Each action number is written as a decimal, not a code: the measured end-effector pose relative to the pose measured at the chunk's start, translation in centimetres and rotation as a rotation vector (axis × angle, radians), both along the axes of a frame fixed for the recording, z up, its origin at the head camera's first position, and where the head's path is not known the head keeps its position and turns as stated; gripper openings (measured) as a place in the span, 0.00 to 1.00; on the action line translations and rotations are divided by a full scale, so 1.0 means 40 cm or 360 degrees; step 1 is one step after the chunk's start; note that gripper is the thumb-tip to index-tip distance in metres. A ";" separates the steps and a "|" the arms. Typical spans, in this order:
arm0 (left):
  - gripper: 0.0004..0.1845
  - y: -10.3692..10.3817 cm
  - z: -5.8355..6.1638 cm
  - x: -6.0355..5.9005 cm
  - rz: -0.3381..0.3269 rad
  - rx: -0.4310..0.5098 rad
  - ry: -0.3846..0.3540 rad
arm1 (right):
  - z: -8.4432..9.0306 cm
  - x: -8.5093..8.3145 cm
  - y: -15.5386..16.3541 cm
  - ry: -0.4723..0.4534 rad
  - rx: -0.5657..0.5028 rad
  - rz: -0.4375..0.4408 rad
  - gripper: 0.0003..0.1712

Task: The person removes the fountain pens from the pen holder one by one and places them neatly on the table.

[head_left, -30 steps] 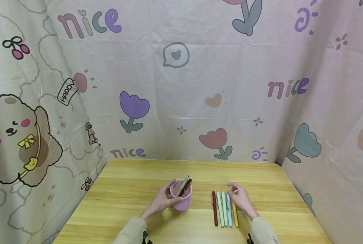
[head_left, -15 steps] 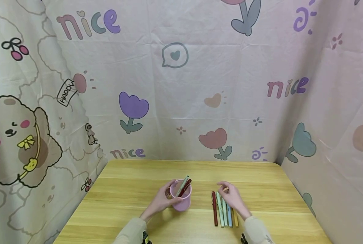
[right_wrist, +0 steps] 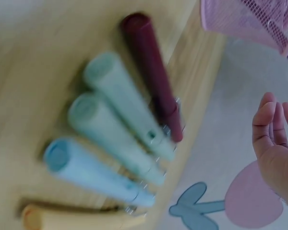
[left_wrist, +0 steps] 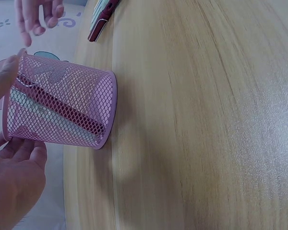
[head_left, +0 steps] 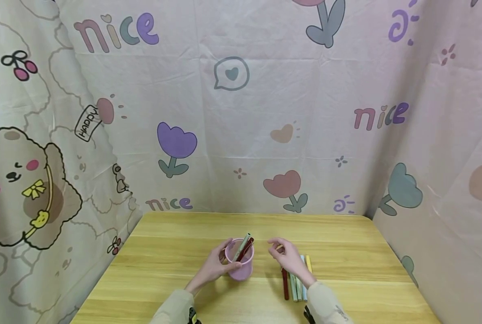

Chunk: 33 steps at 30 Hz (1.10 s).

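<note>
My left hand (head_left: 213,269) grips a pink mesh pen cup (head_left: 241,272) near its rim, thumb in front and fingers on the far side. A pale green pen (head_left: 241,250) and a dark red pen (head_left: 245,250) lean inside it. To the right of the cup, my right hand (head_left: 288,257) hovers with loosely bent fingers and holds nothing. Below it, a row of pens lies on the table. The right wrist view shows a dark red pen (right_wrist: 149,67), two pale green pens (right_wrist: 129,108), a light blue pen (right_wrist: 98,172) and a yellow pen (right_wrist: 77,220).
The wooden table (head_left: 176,234) ends at a printed cloth backdrop (head_left: 224,117) with flowers and lettering. More cloth hangs at the left (head_left: 54,157) and right sides. The hand and sleeve partly cover the row of pens in the head view.
My right hand has moved left across the row of pens toward the cup, uncovering the tops of the yellow and blue pens. The left hand and the cup stay in place.
</note>
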State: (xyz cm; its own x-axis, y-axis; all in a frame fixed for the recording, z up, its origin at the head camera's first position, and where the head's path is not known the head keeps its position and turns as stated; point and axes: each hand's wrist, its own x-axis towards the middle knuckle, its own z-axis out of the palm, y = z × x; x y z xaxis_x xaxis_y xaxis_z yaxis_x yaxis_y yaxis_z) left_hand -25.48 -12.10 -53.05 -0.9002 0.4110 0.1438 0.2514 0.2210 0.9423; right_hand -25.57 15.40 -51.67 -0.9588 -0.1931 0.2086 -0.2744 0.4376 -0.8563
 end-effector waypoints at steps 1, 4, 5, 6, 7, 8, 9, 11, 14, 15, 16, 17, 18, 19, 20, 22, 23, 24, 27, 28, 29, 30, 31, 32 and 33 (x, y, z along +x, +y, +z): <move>0.50 0.000 0.000 0.001 -0.0003 0.0002 0.0003 | 0.001 -0.002 -0.008 0.0007 -0.0001 0.0013 0.15; 0.50 -0.001 -0.002 0.003 -0.0013 -0.0003 0.0021 | 0.006 -0.004 -0.030 0.0008 -0.0011 0.0053 0.17; 0.50 -0.001 -0.002 0.003 -0.0016 -0.0004 0.0025 | 0.008 -0.004 -0.036 0.0010 -0.0019 0.0064 0.17; 0.50 -0.001 -0.003 0.004 -0.0016 -0.0006 0.0030 | 0.009 -0.005 -0.042 0.0016 -0.0016 0.0075 0.17; 0.50 -0.002 -0.003 0.004 -0.0015 -0.0010 0.0034 | 0.009 -0.005 -0.048 0.0017 -0.0020 0.0084 0.18; 0.50 -0.002 -0.004 0.004 -0.0015 -0.0016 0.0045 | 0.010 -0.005 -0.052 0.0014 -0.0013 0.0090 0.19; 0.50 -0.001 -0.004 0.003 -0.0010 -0.0017 0.0042 | 0.010 -0.006 -0.057 0.0013 -0.0013 0.0098 0.19; 0.50 -0.001 -0.004 0.003 0.0001 -0.0024 0.0045 | 0.010 -0.007 -0.065 0.0009 -0.0021 0.0107 0.20; 0.50 0.000 -0.005 0.001 0.0009 -0.0025 0.0050 | 0.009 -0.010 -0.075 0.0008 -0.0033 0.0118 0.21; 0.50 0.000 -0.005 0.001 0.0012 -0.0023 0.0045 | 0.009 -0.012 -0.078 0.0007 -0.0036 0.0115 0.21; 0.50 0.000 -0.004 0.001 0.0010 -0.0022 0.0049 | 0.009 -0.013 -0.081 0.0005 -0.0037 0.0112 0.21; 0.50 0.000 -0.004 0.001 0.0009 -0.0018 0.0048 | 0.009 -0.014 -0.084 0.0006 -0.0035 0.0110 0.22; 0.50 0.000 -0.004 0.001 0.0006 -0.0012 0.0051 | 0.009 -0.015 -0.086 0.0005 -0.0035 0.0105 0.22; 0.50 0.000 -0.003 0.002 0.0002 -0.0008 0.0051 | 0.009 -0.016 -0.089 0.0000 -0.0029 0.0097 0.22; 0.49 0.000 -0.003 0.003 -0.0001 -0.0007 0.0053 | 0.010 -0.017 -0.091 -0.0004 -0.0027 0.0092 0.22; 0.49 -0.001 -0.003 0.003 -0.0005 0.0000 0.0049 | 0.012 -0.017 -0.096 -0.0005 -0.0031 0.0086 0.22; 0.49 -0.001 -0.003 0.003 -0.0006 0.0003 0.0046 | 0.013 -0.018 -0.098 -0.0007 -0.0028 0.0081 0.22; 0.49 0.000 -0.001 0.004 -0.0009 0.0007 0.0045 | 0.013 -0.019 -0.101 -0.0008 -0.0029 0.0075 0.22; 0.49 0.000 0.002 0.005 -0.0013 0.0019 0.0031 | 0.014 -0.023 -0.107 -0.0008 -0.0026 0.0064 0.22; 0.48 0.000 0.004 0.005 -0.0016 0.0023 0.0029 | 0.013 -0.025 -0.109 -0.0005 -0.0026 0.0062 0.23; 0.48 0.001 0.005 0.006 -0.0018 0.0028 0.0027 | 0.012 -0.027 -0.111 0.0001 -0.0029 0.0060 0.22; 0.48 0.001 0.006 0.006 -0.0020 0.0032 0.0025 | 0.012 -0.029 -0.113 0.0006 -0.0031 0.0056 0.22; 0.48 0.000 0.006 0.006 -0.0020 0.0032 0.0022 | 0.013 -0.030 -0.115 0.0012 -0.0034 0.0054 0.22; 0.48 0.000 0.006 0.006 -0.0020 0.0032 0.0023 | 0.014 -0.032 -0.118 0.0020 -0.0036 0.0047 0.21; 0.49 0.000 0.006 0.005 -0.0020 0.0032 0.0021 | 0.014 -0.034 -0.120 0.0025 -0.0039 0.0041 0.21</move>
State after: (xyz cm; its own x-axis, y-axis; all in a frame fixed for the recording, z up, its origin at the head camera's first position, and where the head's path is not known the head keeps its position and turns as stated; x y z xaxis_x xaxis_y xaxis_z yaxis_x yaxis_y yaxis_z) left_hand -25.26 -12.11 -52.83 -0.8931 0.4190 0.1639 0.2664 0.1990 0.9431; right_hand -26.92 10.61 -51.12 -0.9500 -0.2126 0.2286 -0.2990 0.4091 -0.8621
